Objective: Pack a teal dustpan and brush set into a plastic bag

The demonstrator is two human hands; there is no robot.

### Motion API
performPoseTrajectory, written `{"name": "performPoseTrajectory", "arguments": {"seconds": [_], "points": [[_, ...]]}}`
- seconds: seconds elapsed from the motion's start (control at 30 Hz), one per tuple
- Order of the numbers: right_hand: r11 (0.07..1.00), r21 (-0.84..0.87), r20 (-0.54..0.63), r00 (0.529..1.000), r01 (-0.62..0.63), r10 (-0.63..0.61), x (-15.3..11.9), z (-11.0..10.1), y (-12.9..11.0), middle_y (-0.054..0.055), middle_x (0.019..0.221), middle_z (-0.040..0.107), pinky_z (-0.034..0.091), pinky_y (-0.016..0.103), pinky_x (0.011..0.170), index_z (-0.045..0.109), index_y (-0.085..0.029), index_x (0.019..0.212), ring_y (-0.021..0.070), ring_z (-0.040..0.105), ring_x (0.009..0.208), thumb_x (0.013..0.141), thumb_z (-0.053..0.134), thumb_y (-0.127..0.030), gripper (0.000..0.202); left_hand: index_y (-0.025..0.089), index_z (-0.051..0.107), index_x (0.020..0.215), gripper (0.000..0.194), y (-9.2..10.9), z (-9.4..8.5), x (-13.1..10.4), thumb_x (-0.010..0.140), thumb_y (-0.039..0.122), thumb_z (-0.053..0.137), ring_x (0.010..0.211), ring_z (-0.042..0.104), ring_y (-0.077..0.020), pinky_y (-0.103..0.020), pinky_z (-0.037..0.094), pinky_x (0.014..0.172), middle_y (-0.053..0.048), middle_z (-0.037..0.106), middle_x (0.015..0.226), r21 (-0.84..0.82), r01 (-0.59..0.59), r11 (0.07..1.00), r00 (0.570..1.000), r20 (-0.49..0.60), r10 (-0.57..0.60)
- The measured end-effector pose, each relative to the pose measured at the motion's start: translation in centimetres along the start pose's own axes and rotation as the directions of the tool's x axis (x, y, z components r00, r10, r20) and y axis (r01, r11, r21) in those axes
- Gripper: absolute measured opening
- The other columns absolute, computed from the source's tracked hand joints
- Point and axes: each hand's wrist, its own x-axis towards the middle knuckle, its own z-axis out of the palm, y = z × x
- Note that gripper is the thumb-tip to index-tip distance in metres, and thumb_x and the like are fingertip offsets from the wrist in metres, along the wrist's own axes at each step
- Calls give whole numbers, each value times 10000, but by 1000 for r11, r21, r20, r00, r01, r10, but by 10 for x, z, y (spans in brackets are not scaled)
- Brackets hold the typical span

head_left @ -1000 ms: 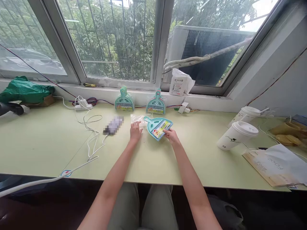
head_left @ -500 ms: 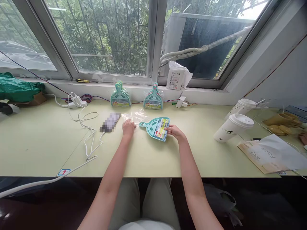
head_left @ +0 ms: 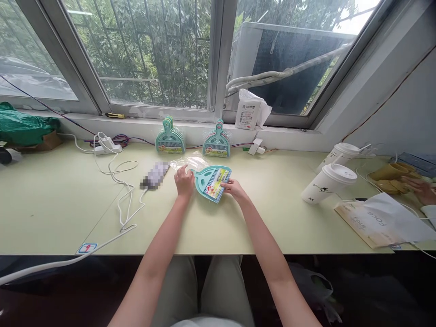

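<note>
A small teal dustpan set (head_left: 210,180) with a colourful label lies flat on the pale green table (head_left: 238,218). My right hand (head_left: 233,188) grips its wide labelled end. My left hand (head_left: 184,180) rests on a clear plastic bag (head_left: 190,162) right beside the dustpan's handle, fingers bent on the plastic. Two upright stacks of the same teal dustpans, one on the left (head_left: 170,137) and one on the right (head_left: 217,141), lean against the window sill behind.
A blurred phone (head_left: 155,175) on a white cable (head_left: 122,200) lies to the left, with a power strip (head_left: 107,147). Two white paper cups (head_left: 327,183) and a paper bag (head_left: 374,220) sit at the right, where another person's hand (head_left: 420,188) shows. A green bag (head_left: 23,128) is far left.
My right hand has slid the dustpan set leftward, so its handle now reaches my left hand, which stays on the clear bag.
</note>
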Motion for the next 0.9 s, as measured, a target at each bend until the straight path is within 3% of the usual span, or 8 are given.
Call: {"name": "performPoseTrajectory", "arguments": {"seconds": [0.1,0.3,0.5,0.6,0.67,0.73,0.8,0.9], "points": [[1000,25,4,1000,17,-18,0,11,7,89,917,740,608,351,736,679,-137,865,242,710,842,625,781,-158,261,230,662,923,223,7,-2,-2,892,247,442,1277,383,-315,-504,210,1093,-108,507,1324,-67,-20,998,999,-43,18],[986,108,-273,957,130,-96,7,7,18,72,954,721,593,360,828,623,-172,854,231,696,914,668,768,-207,239,250,654,910,187,6,3,1,896,264,469,1269,400,-290,-527,93,1137,-96,513,1291,-202,-43,978,994,-105,22],[984,105,-97,987,141,-131,4,11,15,83,978,712,585,383,847,629,-162,887,223,698,883,656,783,-239,288,270,653,874,87,26,-1,-5,851,274,570,1385,241,-311,-598,41,1117,-61,454,1375,-374,2,928,1000,-11,-6],[969,138,-93,977,203,-192,0,17,14,83,1009,707,575,387,869,624,-168,914,223,692,911,659,786,-284,324,286,550,1169,443,37,-6,-8,760,379,691,1441,38,-333,-604,48,1117,-80,242,1520,-435,127,891,969,-139,-206],[960,171,-102,973,224,-208,-1,19,14,80,1012,707,570,389,877,620,-171,925,222,691,914,654,788,-305,346,290,346,1363,731,37,-7,-5,743,468,690,1448,49,-304,-539,154,1132,-112,188,1538,-617,177,767,911,-193,-365],[956,187,-88,973,226,-213,-2,21,14,81,1009,708,567,390,878,621,-168,928,224,691,912,640,796,-320,370,288,276,1397,745,31,-4,1,784,552,607,1412,233,-284,-468,304,1092,-117,311,1490,-830,219,513,901,-30,-433],[958,186,-58,976,218,-211,-2,23,14,85,1002,711,570,390,867,624,-161,926,230,690,911,622,807,-337,396,251,401,1327,656,24,2,5,790,586,572,1261,473,-296,-446,432,990,-113,516,1338,-903,363,229,905,283,-319],[954,197,-76,974,226,-215,-1,28,16,79,972,717,576,387,845,612,-159,953,230,690,904,591,823,-345,459,169,569,1148,567,21,12,4,718,520,683,1019,633,-299,-428,511,867,-112,681,1068,-800,597,51,800,590,-105]]}}
